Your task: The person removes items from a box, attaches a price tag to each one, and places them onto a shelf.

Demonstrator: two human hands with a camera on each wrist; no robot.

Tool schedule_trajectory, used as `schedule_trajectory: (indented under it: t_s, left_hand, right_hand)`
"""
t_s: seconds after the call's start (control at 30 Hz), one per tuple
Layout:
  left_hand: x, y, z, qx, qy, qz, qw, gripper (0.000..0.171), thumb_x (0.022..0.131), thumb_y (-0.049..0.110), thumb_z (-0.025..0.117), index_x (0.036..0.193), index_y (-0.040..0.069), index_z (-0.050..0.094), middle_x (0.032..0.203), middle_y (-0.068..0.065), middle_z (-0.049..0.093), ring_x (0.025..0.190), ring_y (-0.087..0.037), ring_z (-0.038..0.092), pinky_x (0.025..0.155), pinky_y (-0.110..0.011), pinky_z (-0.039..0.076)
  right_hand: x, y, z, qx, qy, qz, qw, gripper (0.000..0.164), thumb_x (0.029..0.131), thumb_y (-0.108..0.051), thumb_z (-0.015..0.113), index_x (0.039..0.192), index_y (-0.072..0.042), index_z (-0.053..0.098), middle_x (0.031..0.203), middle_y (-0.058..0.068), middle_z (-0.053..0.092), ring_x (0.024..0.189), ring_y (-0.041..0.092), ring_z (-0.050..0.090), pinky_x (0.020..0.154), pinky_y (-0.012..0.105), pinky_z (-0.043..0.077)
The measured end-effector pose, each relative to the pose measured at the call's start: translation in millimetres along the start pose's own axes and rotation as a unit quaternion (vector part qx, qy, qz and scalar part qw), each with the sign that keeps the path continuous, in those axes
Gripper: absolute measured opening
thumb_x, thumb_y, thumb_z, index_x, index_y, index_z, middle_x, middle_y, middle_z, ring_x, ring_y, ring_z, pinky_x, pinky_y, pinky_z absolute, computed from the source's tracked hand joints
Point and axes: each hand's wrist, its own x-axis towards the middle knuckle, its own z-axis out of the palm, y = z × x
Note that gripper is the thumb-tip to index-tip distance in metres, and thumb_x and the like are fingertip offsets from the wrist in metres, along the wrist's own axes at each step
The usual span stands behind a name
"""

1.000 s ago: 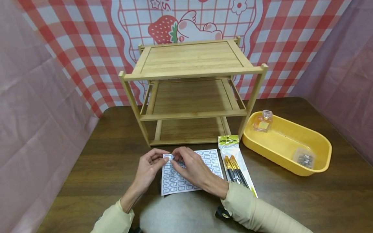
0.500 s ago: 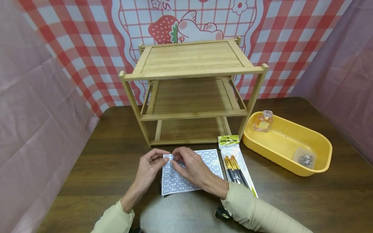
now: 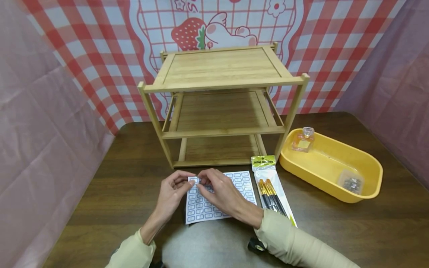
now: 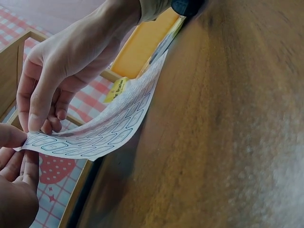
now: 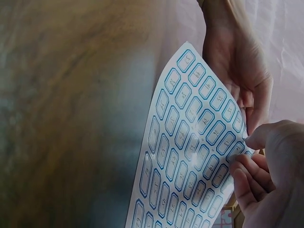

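A white sheet of blue-bordered, numbered label stickers [image 3: 205, 213] is raised off the table at its far-left corner and curves up in the left wrist view. My left hand [image 3: 172, 191] pinches that corner between thumb and fingers. Close beside it, my right hand [image 3: 222, 191] has its thumb and index fingertips on a label at the same corner, other fingers curled. In the right wrist view, the right hand [image 5: 280, 178] meets the sheet's edge near the left hand [image 5: 237, 61]. Whether the label's edge is lifted is too small to tell.
A three-tier wooden shelf [image 3: 222, 132] stands behind the sheet. To the right lies a packet of artist brushes [image 3: 270, 191]. Beyond it sits a yellow basin [image 3: 321, 160] with a perfume bottle [image 3: 303, 140] and a small clear box [image 3: 350, 182] of metallic bits.
Both hands stay at the sheet's corner with barely any visible movement. The whole head view shifts very slightly.
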Motion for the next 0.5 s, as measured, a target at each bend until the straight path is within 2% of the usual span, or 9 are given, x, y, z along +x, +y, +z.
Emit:
schedule_trajectory:
  t_s: [0.23, 0.5]
  left_hand:
    - [0.0, -2.2, -0.4, -0.005, -0.003, 0.011, 0.9999, 0.016, 0.092, -0.01, 0.065, 0.109, -0.012, 0.066, 0.102, -0.021, 0.07, 0.087, -0.018, 0.069, 0.075, -0.024, 0.059]
    - [0.3, -3.7, -0.9, 0.004, -0.004, 0.028, 0.9996, 0.015, 0.092, -0.01, 0.066, 0.107, -0.012, 0.067, 0.101, -0.021, 0.071, 0.086, -0.017, 0.069, 0.074, -0.024, 0.058]
  right_hand:
    - [0.0, 0.6, 0.4, 0.023, 0.005, 0.009, 1.0, 0.021, 0.09, 0.0, 0.076, 0.109, 0.0, 0.066, 0.091, 0.005, 0.065, 0.08, 0.014, 0.062, 0.07, 0.019, 0.055]
    - [0.8, -0.1, -0.4, 0.022, 0.008, 0.013, 1.0, 0.019, 0.091, -0.001, 0.076, 0.107, 0.0, 0.066, 0.091, 0.005, 0.065, 0.08, 0.014, 0.062, 0.07, 0.018, 0.055]
